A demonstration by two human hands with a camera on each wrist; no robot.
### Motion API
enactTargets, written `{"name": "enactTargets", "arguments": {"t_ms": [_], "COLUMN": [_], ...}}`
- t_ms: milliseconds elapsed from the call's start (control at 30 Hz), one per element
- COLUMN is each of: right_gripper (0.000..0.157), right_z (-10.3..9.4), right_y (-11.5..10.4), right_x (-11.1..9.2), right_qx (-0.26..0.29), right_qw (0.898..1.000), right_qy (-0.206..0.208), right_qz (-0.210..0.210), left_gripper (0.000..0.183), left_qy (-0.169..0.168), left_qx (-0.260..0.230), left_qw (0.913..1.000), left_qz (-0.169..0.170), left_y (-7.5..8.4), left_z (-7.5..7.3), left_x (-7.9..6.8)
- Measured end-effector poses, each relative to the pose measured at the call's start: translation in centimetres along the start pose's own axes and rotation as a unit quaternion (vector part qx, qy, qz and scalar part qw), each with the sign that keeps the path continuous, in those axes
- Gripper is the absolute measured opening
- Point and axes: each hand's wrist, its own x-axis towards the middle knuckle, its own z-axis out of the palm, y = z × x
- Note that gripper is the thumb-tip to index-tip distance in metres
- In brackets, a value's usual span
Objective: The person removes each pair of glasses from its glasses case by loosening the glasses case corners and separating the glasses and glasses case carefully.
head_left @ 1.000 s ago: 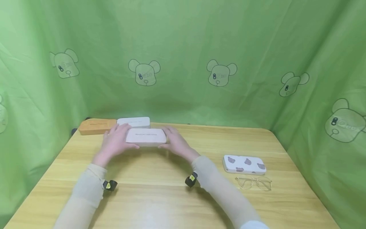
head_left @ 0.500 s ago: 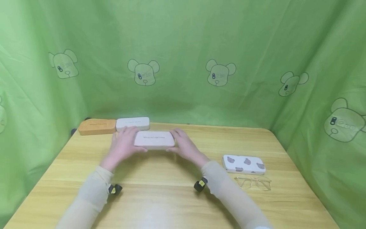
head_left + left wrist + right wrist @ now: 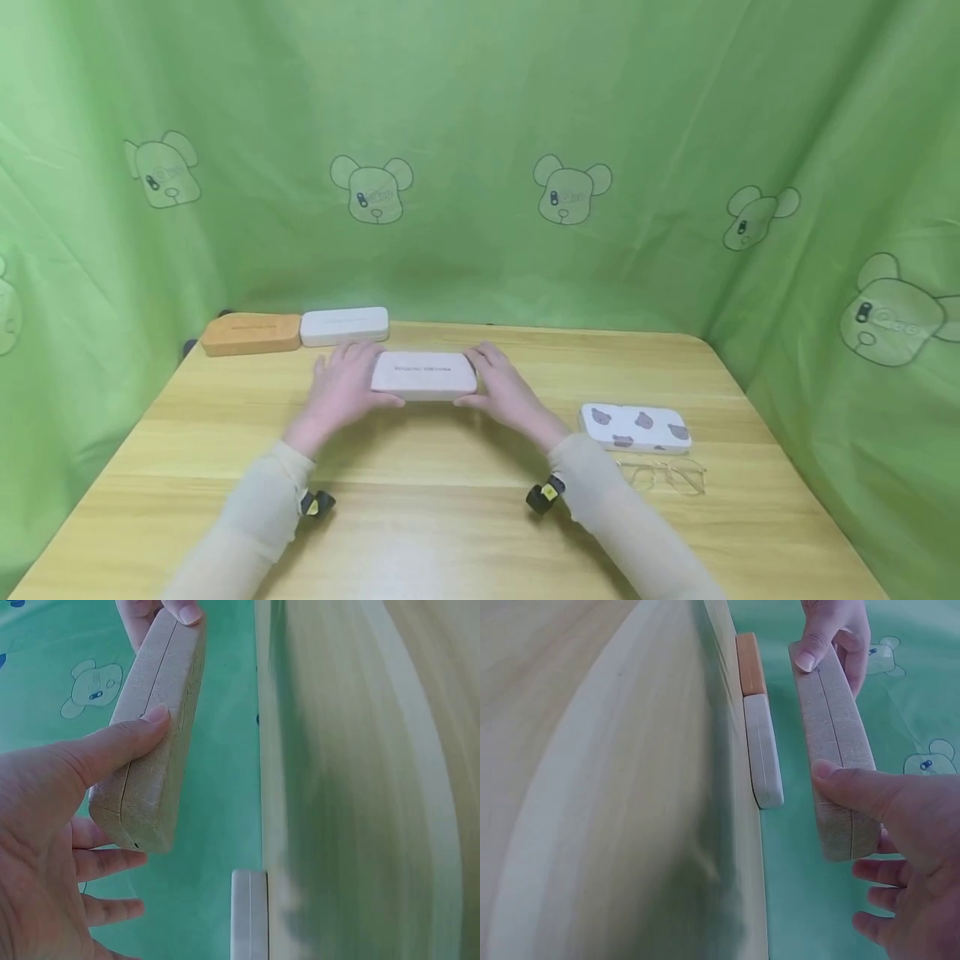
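At the centre of the head frame, a pale pinkish case (image 3: pixel 423 379) is held clear of the desk (image 3: pixel 420 533), one end in my left grip (image 3: pixel 343 389), the other in my right grip (image 3: pixel 512 393). Both are grasping it, parted only to the case's own thickness: thumb on the near, seamed side, fingers behind. In the wrist frames the remaining fingers of each grip stand loosely past the case's ends. Fingertips behind the case are hidden, and the opposite grip is cut by the upper edge of each wrist frame. Lettering on the lid is too small to read. Left of centre, along the desk's far edge, an orange case (image 3: pixel 251 335) adjoins a white case (image 3: pixel 345 326). Right of centre lies a bear-patterned case (image 3: pixel 636 427); below it, wire-framed glasses (image 3: pixel 663 477) are faint against the wood, their left end meeting the outline of my right sleeve (image 3: pixel 588 471). A dark object (image 3: pixel 189 347) at the desk's far left corner is mostly concealed and cannot be identified. A green curtain (image 3: pixel 465 100) with animal heads fills the background.
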Motion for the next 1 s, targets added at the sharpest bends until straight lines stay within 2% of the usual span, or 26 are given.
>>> {"name": "enactTargets", "arguments": {"t_ms": [467, 1000], "right_gripper": [0.09, 0.089], "right_z": [-1.7, -2.9], "right_y": [1.8, 4.4], "right_x": [-2.9, -5.6], "right_qx": [0.004, 0.001], "right_qw": [1.0, 0.998], "right_qy": [0.006, 0.023], "right_qz": [0.029, 0.057], "left_gripper": [0.09, 0.091], "left_qy": [-0.012, -0.036], "left_qx": [-0.016, -0.054], "left_qw": [0.9998, 0.9977], "left_qz": [0.001, -0.018], "left_y": [2.9, 6.3], "left_z": [1.7, 4.2], "left_x": [0.5, 1.1]}}
